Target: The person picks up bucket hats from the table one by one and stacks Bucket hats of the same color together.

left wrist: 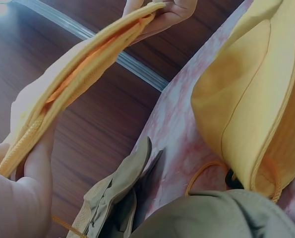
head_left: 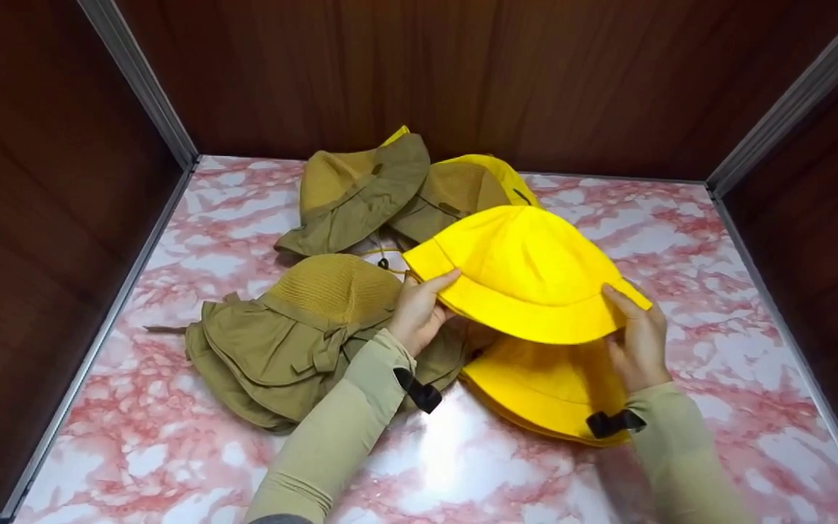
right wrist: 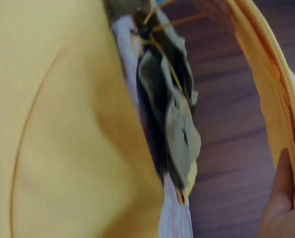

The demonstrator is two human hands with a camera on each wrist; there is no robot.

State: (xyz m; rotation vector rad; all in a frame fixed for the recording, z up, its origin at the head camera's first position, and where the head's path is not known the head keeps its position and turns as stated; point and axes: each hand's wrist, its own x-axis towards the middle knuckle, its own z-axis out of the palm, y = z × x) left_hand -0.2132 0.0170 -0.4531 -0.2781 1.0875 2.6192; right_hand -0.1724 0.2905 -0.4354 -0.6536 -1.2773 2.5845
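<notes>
A yellow bucket hat point(head_left: 528, 269) is held up by its brim between both hands, above the table. My left hand point(head_left: 419, 313) pinches the left end of the brim, thumb on top. At the right end, my right hand point(head_left: 639, 338) grips the brim, with the thumb on the near face. In the left wrist view the hat point(left wrist: 83, 74) appears edge-on, its two layers lying close together. Below it, another yellow hat point(head_left: 546, 386) lies on the table, partly covered by the held one. An olive hat with a mesh crown point(head_left: 335, 291) and ruffled flap rests beside my left forearm.
Toward the back lie two more olive hats point(head_left: 361, 189) point(head_left: 463, 189), with a yellow hat point(head_left: 510, 175) partly hidden behind them. A cord with a black toggle point(head_left: 383, 263) lies between the hats. Dark wood panels point(head_left: 463, 73) enclose the pink-marbled table point(head_left: 717, 407).
</notes>
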